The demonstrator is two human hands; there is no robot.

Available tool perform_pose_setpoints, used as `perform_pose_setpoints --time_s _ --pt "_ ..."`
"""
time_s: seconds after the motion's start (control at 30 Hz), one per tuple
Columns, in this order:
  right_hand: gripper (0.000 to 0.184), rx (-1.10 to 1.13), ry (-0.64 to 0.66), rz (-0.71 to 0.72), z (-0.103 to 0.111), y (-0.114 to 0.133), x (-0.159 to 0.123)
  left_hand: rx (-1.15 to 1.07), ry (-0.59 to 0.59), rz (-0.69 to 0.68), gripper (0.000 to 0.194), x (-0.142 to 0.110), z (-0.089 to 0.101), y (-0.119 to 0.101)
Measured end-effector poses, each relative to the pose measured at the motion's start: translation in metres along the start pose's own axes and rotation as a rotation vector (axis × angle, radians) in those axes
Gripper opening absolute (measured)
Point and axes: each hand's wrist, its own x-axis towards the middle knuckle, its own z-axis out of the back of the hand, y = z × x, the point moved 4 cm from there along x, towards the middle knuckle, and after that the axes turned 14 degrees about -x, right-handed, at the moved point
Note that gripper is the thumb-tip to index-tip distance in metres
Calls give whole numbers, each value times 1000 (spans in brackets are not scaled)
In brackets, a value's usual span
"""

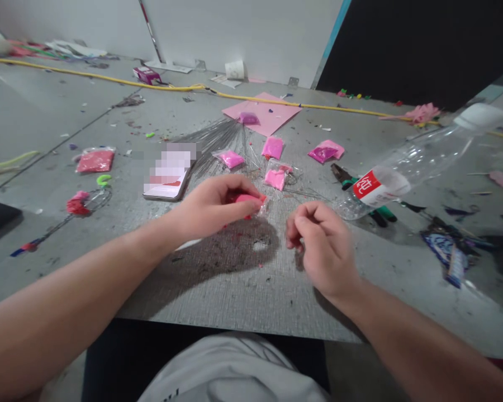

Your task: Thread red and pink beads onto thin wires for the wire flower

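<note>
Red-pink packet (246,199): in the left hand (213,207), mid-table; much of it hidden by the fingers. Left hand palm down, thumb and fingers pinching the packet. Right hand (321,240) apart from it, to the right; fingers curled inward, thumb laid against the forefinger. Cannot tell whether anything small sits between them.

Near: grey cloth (230,368) in the lap, below the edge of the grey table (251,304). Dark specks on the surface around the hands.

Right side: blue-and-white wrapper (446,254), crumpled. Left side: wire piece with a red-pink lump (77,204), a bright green curl (104,180) just beside it.

Level with the hands and slightly beyond: phone (171,177) left of the left hand, screen pixelated. Clear bottle (427,153), white cap, red-and-white label, right of the right hand; green-handled pliers (383,216) partly behind it.

Middle distance: several small pink packets (274,178), scattered singly; larger coral packet (95,160) well to the left. Thin wires (218,139) fan out beyond the phone.

Far: pink sheet (274,114) with a purple packet (248,118) at its near-left part; yellow cord (109,80) across the table; purple box (146,75) and white roll (235,70) by the white panel (235,30).
</note>
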Motion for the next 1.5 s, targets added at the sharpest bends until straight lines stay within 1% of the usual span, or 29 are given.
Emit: perform_pose_setpoints --time_s 0.07,0.13,0.2,0.27,0.33,0.4,0.47,0.57,0.67,0.73,0.77,0.8,0.83,0.87,0.93,0.97,1.03,1.07,1.17,1.33,1.5 --pt "29 50 27 -28 -2 -2 0 329 -129 -120 25 8 17 1" --pt "31 40 78 -47 -5 -3 0 630 -158 -212 24 16 29 6" --pt "27 -9 116 -75 -8 -3 0 758 -162 -202 22 23 40 17" --pt "21 -57 114 -100 -9 -4 1 776 -156 -124 22 27 49 29" --pt "17 -56 92 -115 -10 -4 3 722 -172 -61 30 28 54 37" --pt "14 -16 78 -121 -10 -3 6 684 -192 -34 39 27 57 39" --pt "14 21 84 -132 -10 -3 8 679 -196 -28 43 26 58 38" --pt "20 44 100 -166 -10 -2 9 700 -194 -48 43 25 57 31" --pt "24 21 94 -146 -9 -1 9 713 -268 -133 38 21 52 16" --pt "21 -38 84 -67 -7 1 7 659 -317 -211 29 14 43 2" --pt "17 -77 79 -12 -7 3 6 603 -309 -230 25 9 36 -4" --pt "13 -117 70 48 -6 6 5 518 -259 -222 22 5 28 -8" --pt "9 -155 55 113 -5 9 3 415 -174 -194 21 1 17 -11" --pt "5 -187 38 183 -4 13 1 311 -65 -149 20 -3 6 -12" --pt "7 -240 -2 325 -3 20 -2 119 174 -26 22 -13 -16 -11" --pt "10 -263 -16 385 -2 23 -3 34 258 24 23 -17 -24 -11" --pt "13 -295 -17 474 -2 28 -4 -95 353 99 24 -22 -33 -8" --pt "14 -305 -9 498 -2 29 -4 -141 368 123 24 -24 -35 -7" --pt "16 -293 11 539 -2 32 -3 -236 366 171 22 -24 -34 -5" --pt "19 -284 14 587 0 35 -5 -396 355 217 13 -24 -31 -11" --pt "24 -303 10 616 1 37 -5 -429 334 217 12 -22 -29 -11"
